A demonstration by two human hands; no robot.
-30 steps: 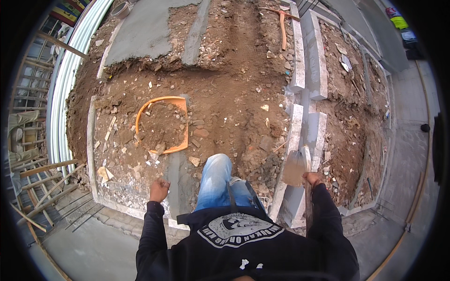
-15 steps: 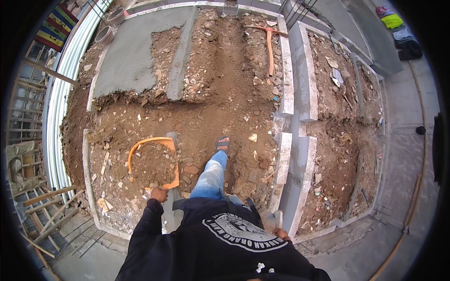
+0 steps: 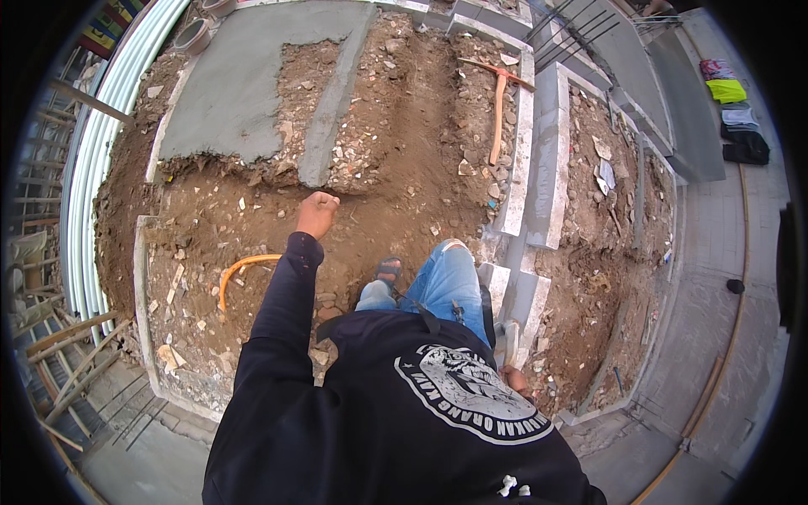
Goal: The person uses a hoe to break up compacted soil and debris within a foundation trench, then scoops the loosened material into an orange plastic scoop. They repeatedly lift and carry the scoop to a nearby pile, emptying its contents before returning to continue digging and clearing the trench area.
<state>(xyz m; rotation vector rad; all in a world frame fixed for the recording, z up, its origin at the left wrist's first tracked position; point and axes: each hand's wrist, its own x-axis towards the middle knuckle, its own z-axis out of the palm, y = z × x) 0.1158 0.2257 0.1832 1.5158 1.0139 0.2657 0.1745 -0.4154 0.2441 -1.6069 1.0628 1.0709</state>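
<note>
My left hand (image 3: pixel 317 215) is held out over the brown soil, fingers curled closed, with nothing visible in them. Below it, partly covered by my left sleeve, an orange curved plastic rim (image 3: pixel 244 268) lies on the rubble. Low beside my right hip is my right hand (image 3: pixel 515 380), mostly hidden by my black top, so its fingers do not show. A pale, light-coloured thing (image 3: pixel 510 341) is close to that hand; its kind is unclear. My sandalled foot (image 3: pixel 388 270) stands on the soil, and my other knee is bent forward.
A pickaxe (image 3: pixel 498 109) with a wooden handle lies against the right-hand block wall (image 3: pixel 518 168). Grey wet-looking concrete (image 3: pixel 227 93) covers the far left bay. White pipes (image 3: pixel 105 168) run along the left, near a bucket (image 3: pixel 193 37). Steel rods (image 3: pixel 572 38) stick out at the far right.
My left hand has moved from the orange rim's near edge forward and up over the soil. My body has shifted and one knee has come forward. My right hand stays low by my hip.
</note>
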